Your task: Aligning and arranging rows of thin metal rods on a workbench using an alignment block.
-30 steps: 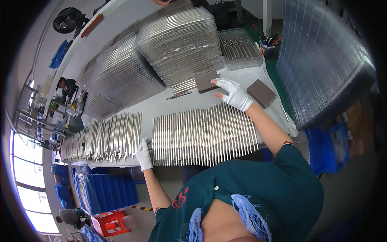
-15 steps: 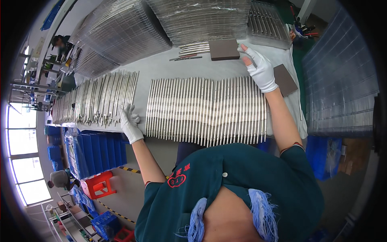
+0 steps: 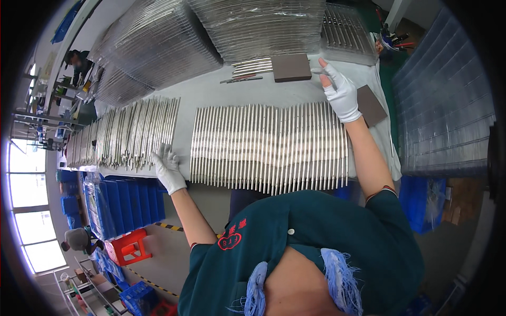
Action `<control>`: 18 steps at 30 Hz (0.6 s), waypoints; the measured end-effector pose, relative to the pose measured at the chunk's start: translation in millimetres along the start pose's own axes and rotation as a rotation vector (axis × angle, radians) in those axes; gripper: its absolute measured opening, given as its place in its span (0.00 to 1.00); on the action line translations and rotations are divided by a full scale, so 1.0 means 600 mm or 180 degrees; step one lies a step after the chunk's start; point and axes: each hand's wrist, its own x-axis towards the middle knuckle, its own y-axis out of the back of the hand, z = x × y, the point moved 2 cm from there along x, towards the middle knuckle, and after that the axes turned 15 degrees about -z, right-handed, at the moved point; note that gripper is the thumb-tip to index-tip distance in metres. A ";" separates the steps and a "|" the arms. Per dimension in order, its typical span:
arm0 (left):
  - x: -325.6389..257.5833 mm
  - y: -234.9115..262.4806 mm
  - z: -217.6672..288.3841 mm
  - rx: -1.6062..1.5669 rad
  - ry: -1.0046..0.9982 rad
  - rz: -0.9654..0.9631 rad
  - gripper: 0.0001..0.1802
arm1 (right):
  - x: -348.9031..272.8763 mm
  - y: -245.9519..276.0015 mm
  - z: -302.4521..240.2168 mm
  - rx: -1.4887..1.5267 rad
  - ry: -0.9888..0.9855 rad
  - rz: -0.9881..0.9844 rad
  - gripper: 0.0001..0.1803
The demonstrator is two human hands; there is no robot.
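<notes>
A long row of thin metal rods [image 3: 263,145] lies side by side on the white table [image 3: 211,92]. My right hand [image 3: 340,92], in a white glove, rests with fingers spread at the row's far right end, just right of a flat brown block [image 3: 291,67] and not holding it. A second brown block [image 3: 370,105] lies right of my wrist. My left hand [image 3: 168,167], also gloved, lies open on the near table edge between the long row and a second group of rods [image 3: 126,134].
Stacks of clear trays holding rods [image 3: 258,23] fill the far side of the table, with another stack [image 3: 443,105] at the right. A few loose rods [image 3: 253,66] lie beside the block. Blue crates [image 3: 121,197] and a red stool [image 3: 129,245] stand below left. A person [image 3: 79,239] crouches nearby.
My right hand carried the brown block leftward along the far edge, then drew a little off it. The left hand stays at the near edge. The view has shifted.
</notes>
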 end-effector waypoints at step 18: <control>-0.002 -0.007 0.007 0.0156 -0.0013 0.0310 0.43 | -0.002 -0.014 0.004 0.0079 0.0149 0.0206 0.20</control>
